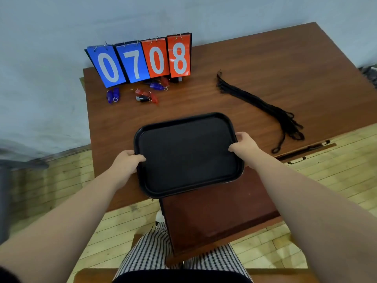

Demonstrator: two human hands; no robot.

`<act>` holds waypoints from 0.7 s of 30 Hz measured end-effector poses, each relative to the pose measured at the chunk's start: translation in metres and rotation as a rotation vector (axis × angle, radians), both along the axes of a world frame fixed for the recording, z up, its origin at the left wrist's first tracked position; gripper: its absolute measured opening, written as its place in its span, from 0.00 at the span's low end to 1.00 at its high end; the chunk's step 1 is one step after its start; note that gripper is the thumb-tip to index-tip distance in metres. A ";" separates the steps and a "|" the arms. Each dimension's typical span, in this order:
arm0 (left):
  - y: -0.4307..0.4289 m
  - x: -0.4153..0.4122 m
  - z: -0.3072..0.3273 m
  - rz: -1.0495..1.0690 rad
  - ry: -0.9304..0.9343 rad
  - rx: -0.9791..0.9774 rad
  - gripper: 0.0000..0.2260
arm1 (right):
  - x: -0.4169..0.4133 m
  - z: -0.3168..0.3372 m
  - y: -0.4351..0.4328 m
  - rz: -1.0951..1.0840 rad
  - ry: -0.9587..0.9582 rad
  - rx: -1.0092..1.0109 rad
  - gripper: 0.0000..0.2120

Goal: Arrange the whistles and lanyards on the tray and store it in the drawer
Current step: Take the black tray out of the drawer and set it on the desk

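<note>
An empty black tray [188, 154] hangs over the near edge of the brown table [265, 74]. My left hand [128, 163] grips its left rim and my right hand [244, 145] grips its right rim. Below the tray an open wooden drawer [220, 213] sticks out toward me. Blue whistles [113, 96] and a cluster of red, blue and black whistles [146, 97] lie at the back left of the table. A bundle of black lanyards [263, 105] lies stretched across the right side.
A flip scoreboard [140, 60] reading 0708 stands at the table's back left, right behind the whistles. A second drawer [304, 152] on the right is slightly open. Pale brick flooring surrounds the table; my striped shorts show below.
</note>
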State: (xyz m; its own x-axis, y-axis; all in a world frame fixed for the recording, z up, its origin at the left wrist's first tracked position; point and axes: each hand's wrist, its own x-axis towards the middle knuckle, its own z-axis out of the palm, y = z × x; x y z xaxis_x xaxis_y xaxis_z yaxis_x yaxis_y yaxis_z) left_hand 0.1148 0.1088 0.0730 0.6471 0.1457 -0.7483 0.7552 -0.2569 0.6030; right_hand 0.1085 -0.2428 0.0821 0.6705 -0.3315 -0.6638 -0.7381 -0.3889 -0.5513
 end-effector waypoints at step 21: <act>0.027 0.028 -0.086 -0.310 -0.740 0.621 0.15 | 0.044 -0.067 -0.005 -0.014 -0.499 -0.047 0.20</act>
